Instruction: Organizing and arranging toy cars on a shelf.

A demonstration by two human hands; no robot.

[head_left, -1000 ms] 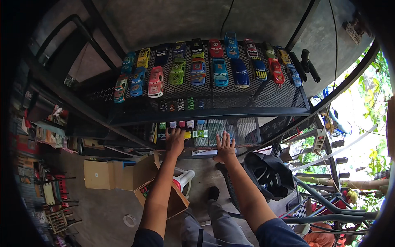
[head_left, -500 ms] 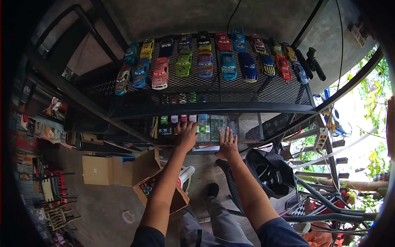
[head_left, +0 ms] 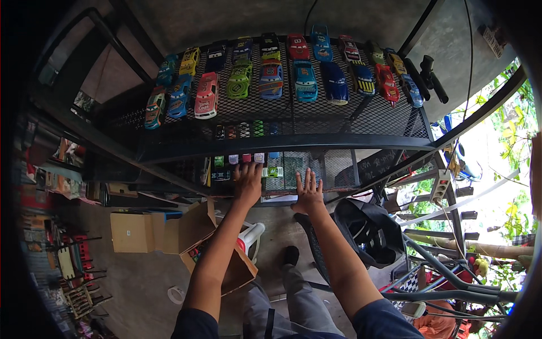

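My left hand (head_left: 248, 183) reaches onto the lower mesh shelf, its fingers stretched forward among small toy cars. A light green toy car (head_left: 272, 172) lies sideways just right of its fingers, and a dark toy car (head_left: 221, 174) is to its left. Behind the fingertips stands a row of small cars, among them a pale one (head_left: 259, 157); what lies under the fingers is hidden. My right hand (head_left: 309, 194) is spread over the front of the same shelf, with no object visible in it.
Larger toy cars, such as a pink one (head_left: 207, 96), stand in two rows on the upper mesh shelf (head_left: 372, 124). Below left is an open cardboard box (head_left: 195, 229) with colourful things inside. A black bag (head_left: 370, 231) is at right, beside a power strip (head_left: 440, 186).
The view has shifted, so the shelves and toy cars appear farther left and slightly higher. My left hand stays beside the light green car; my right hand is a little farther from it.
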